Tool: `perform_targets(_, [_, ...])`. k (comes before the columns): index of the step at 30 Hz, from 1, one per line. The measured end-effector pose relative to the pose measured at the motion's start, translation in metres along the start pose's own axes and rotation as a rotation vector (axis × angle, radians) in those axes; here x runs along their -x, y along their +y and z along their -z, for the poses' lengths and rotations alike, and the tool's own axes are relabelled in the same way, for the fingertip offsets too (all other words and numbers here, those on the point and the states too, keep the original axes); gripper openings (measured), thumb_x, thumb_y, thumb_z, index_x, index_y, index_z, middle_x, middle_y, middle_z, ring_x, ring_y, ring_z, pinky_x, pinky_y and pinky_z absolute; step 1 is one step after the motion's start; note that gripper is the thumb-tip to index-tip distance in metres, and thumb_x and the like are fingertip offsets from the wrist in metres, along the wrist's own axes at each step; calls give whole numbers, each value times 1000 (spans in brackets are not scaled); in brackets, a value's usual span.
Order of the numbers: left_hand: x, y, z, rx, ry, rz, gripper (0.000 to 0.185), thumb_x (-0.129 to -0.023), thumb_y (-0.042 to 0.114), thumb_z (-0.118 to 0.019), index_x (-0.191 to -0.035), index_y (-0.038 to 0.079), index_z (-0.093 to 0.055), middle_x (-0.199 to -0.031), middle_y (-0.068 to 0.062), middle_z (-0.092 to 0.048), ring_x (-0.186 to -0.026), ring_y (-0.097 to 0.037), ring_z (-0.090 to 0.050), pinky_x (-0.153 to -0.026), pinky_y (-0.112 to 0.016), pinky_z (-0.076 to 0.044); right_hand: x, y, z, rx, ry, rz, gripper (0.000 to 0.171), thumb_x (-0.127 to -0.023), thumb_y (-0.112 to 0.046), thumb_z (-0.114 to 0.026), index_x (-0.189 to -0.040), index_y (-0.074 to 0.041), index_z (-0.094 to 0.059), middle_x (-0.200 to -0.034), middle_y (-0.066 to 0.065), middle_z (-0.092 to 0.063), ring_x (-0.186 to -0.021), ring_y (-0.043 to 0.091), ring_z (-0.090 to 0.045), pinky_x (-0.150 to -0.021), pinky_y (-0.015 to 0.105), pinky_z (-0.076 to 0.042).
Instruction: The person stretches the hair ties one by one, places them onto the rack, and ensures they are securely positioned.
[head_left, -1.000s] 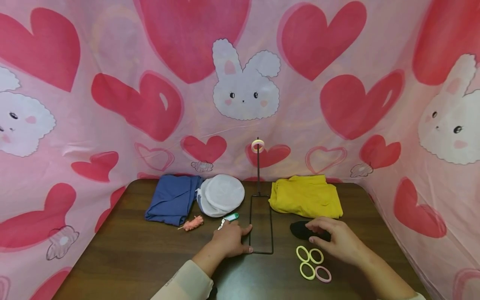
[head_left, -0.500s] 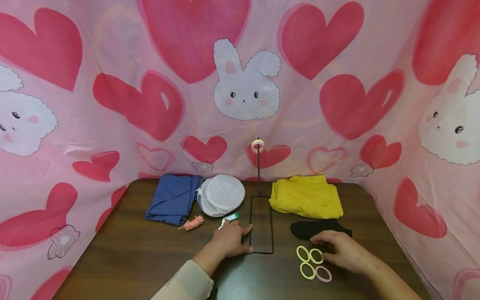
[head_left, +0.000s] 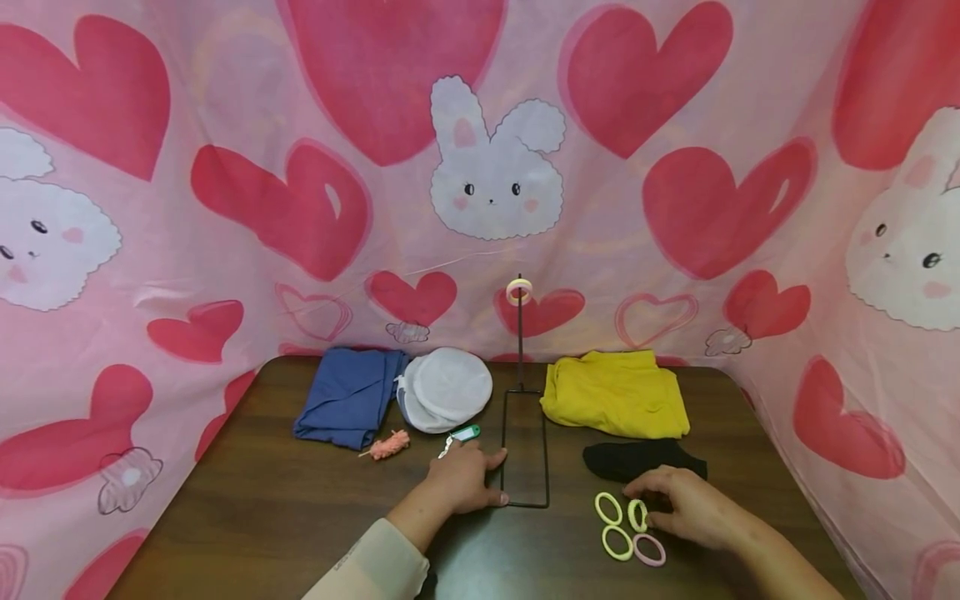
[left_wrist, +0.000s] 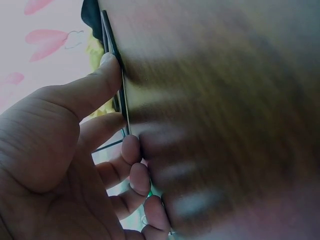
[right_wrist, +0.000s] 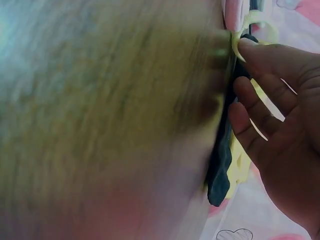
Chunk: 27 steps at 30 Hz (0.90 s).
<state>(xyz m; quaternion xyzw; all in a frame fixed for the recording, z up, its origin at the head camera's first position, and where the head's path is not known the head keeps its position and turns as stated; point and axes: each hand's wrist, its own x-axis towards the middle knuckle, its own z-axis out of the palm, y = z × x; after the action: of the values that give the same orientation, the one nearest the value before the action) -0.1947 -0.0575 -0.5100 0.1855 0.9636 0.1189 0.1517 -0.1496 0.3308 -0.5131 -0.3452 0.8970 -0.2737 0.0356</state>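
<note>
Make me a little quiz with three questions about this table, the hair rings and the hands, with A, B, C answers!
1. Where does the black sock lie?
A. In front of the folded yellow cloth
B. On the folded blue cloth
C. Under the white round cap

2. How many small elastic hair rings lie on the dark wooden table by the right hand?
A. Two
B. Four
C. Six

3. What is the left hand doing?
A. Waving in the air
B. Holding the pink ring on the pole
C. Resting on the base of the black wire stand

Answers:
1. A: the head view shows the sock just nearer than the yellow cloth.
2. B: three yellow rings and one pink ring show.
3. C: its thumb and fingers touch the frame's left side.
</note>
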Motion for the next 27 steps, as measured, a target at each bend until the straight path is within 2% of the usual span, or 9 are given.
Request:
perform_targets(7, [-1,0,0,-3,-11,5,74,-82,63,-80,-148,41,-57,-148,-13,-55,-133,-42,-48,-89,-72,-47,0,0,1,-72,-1,-7,24,-86,-8,-84,-103,-22,-75,-94,-16,-67,-84,1,-60,-69,26,-53])
perform_targets(15, [-1,1,1,-7,-4,3,74,-82,62,-80,-148,40,-58,-146,-12,-56,-133,-43,-48,-89,-72,-47,-2,-1,-1,-155,-44,-45,21,-89,-3,-79,-99,-21,-74,-87,-14,-67,-79,-2,-60,-65,25,-54])
perform_targets(21, [0,1,1,-2,-15,10,74,-82,62,-80,-149,40,-57,-147,-13,-56,-134,-43,-47,-90,-72,-47,-5,-3,-3,-120,-26,-69,18,-90,-5,-77,-96,-22,-75,-84,-19,-66,-75,-4,-59,-62,23,-52])
perform_targets(27, [-1,1,2,7,-21,12,74,-83,62,-80,-149,40,-56,-148,-13,-55,-136,-43,-46,-92,-72,-46,-10,-5,-2,-58,49,-48,19,-87,-3,-78,-95,-20,-76,-86,-19,-67,-76,-4,-58,-63,24,-52])
